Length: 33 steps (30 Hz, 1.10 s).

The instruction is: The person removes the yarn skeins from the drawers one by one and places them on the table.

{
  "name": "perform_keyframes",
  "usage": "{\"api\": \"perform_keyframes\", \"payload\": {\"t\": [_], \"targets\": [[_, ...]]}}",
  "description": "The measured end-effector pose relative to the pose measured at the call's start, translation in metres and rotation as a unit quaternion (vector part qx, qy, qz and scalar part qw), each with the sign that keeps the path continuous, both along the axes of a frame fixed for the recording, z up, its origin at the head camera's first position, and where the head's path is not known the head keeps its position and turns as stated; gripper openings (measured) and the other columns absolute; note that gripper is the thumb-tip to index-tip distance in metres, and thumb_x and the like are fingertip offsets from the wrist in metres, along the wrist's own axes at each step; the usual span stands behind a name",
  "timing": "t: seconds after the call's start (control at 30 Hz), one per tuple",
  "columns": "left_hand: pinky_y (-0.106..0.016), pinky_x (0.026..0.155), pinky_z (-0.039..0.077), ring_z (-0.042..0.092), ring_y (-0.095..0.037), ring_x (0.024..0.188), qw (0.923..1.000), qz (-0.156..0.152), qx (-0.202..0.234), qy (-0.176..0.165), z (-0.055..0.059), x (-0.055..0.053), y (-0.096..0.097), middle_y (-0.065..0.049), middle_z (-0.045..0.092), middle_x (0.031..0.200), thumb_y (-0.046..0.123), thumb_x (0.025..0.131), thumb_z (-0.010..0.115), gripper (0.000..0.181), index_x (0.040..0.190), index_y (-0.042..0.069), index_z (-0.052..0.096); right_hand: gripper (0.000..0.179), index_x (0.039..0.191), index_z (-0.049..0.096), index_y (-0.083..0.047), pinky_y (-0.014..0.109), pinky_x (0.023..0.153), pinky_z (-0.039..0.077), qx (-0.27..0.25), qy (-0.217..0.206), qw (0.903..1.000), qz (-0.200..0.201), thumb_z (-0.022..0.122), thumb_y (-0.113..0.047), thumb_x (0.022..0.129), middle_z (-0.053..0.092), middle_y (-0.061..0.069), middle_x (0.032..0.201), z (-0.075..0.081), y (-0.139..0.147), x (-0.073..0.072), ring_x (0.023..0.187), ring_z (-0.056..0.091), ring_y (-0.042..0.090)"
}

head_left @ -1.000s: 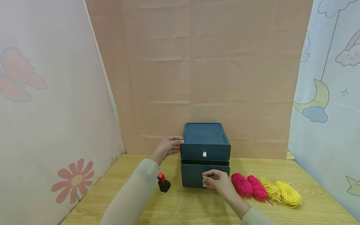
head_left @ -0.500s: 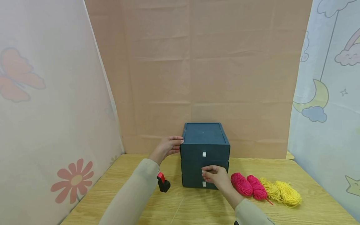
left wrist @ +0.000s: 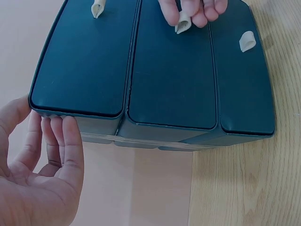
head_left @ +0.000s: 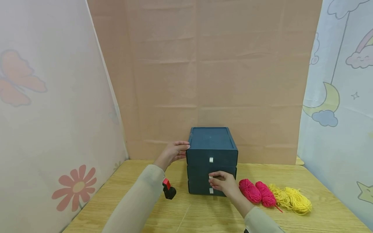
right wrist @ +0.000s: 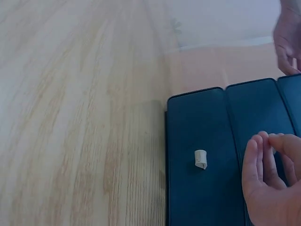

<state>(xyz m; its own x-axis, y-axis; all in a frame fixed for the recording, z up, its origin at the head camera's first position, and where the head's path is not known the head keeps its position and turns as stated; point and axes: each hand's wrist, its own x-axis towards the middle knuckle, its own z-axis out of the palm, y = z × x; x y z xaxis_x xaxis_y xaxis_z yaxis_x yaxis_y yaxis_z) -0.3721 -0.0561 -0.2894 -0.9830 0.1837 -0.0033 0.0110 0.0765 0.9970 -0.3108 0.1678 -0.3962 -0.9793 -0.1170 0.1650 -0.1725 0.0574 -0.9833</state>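
Note:
A dark blue three-drawer cabinet (head_left: 210, 137) stands at the table's middle, its drawer fronts flush, each with a small pale pull tab. My left hand (head_left: 172, 153) holds its upper left front corner, thumb and bent fingers around the edge; the left wrist view shows this hand (left wrist: 47, 165) close up. Fingertips of my right hand (head_left: 225, 184) pinch the middle drawer's pull tab (left wrist: 184, 22). The bottom drawer's tab (head_left: 211, 191) shows below that hand, the top drawer's tab (head_left: 211, 160) above it. In the right wrist view, the right hand (right wrist: 270, 181) mostly hides the tab it pinches.
Two pink yarn skeins (head_left: 250, 191) and yellow yarn (head_left: 300, 200) lie right of the cabinet on the wooden table (head_left: 163, 220). A black-and-red object (head_left: 169, 191) shows beside the left sleeve. A brown backdrop (head_left: 160, 81) hangs behind, with patterned cloths at both sides.
One second ago the middle drawer stood partly out with a dark gap above its front. It has slid back in, and my right hand moved inward with it. My left hand stayed put.

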Motion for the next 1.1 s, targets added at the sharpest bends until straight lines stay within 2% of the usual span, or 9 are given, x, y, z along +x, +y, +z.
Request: {"api": "perform_keyframes", "payload": {"t": [0.2, 0.43, 0.63, 0.9, 1.1], "targets": [[-0.031, 0.079, 0.052, 0.056, -0.02, 0.075, 1.0, 0.004, -0.001, 0.002, 0.0, 0.001, -0.001, -0.008, 0.06, 0.093, 0.017, 0.087, 0.065, 0.028, 0.112, 0.007, 0.063, 0.04, 0.123, 0.05, 0.007, 0.04, 0.081, 0.052, -0.007, -0.022, 0.9987, 0.047, 0.061, -0.014, 0.09, 0.063, 0.02, 0.105, 0.0, 0.01, 0.011, 0.093, 0.063, 0.027], [-0.034, 0.082, 0.051, 0.055, -0.019, 0.076, 1.0, 0.001, -0.001, 0.004, 0.0, 0.001, 0.0, -0.007, 0.059, 0.093, 0.018, 0.087, 0.065, 0.029, 0.113, 0.006, 0.062, 0.043, 0.119, 0.05, 0.01, 0.045, 0.079, 0.052, 0.049, -0.028, 0.996, 0.07, 0.062, -0.018, 0.089, 0.063, 0.017, 0.1, -0.008, 0.023, 0.02, 0.087, 0.062, 0.027], [-0.034, 0.082, 0.051, 0.055, -0.019, 0.075, 1.0, 0.004, 0.002, 0.0, 0.0, 0.0, 0.0, -0.007, 0.06, 0.091, 0.017, 0.087, 0.065, 0.028, 0.112, 0.006, 0.063, 0.039, 0.115, 0.053, 0.009, 0.043, 0.076, 0.053, 0.1, -0.036, 0.9922, 0.065, 0.064, -0.017, 0.088, 0.064, 0.015, 0.092, -0.023, 0.024, 0.016, 0.082, 0.063, 0.027], [-0.032, 0.08, 0.052, 0.055, -0.019, 0.075, 1.0, 0.003, 0.001, -0.001, 0.0, -0.001, 0.0, -0.007, 0.06, 0.091, 0.017, 0.086, 0.066, 0.028, 0.112, 0.007, 0.063, 0.032, 0.112, 0.056, 0.01, 0.036, 0.066, 0.054, 0.116, -0.03, 0.9915, 0.049, 0.063, -0.009, 0.087, 0.064, 0.009, 0.08, -0.031, 0.016, 0.007, 0.069, 0.059, 0.017], [-0.032, 0.079, 0.052, 0.054, -0.019, 0.072, 1.0, -0.003, 0.007, -0.001, 0.0, -0.002, 0.0, -0.006, 0.059, 0.088, 0.017, 0.086, 0.066, 0.029, 0.113, 0.006, 0.063, 0.029, 0.109, 0.059, 0.01, 0.035, 0.065, 0.054, 0.13, -0.025, 0.9905, 0.038, 0.063, -0.008, 0.087, 0.065, 0.013, 0.087, -0.036, 0.011, -0.001, 0.072, 0.06, 0.018]]}}
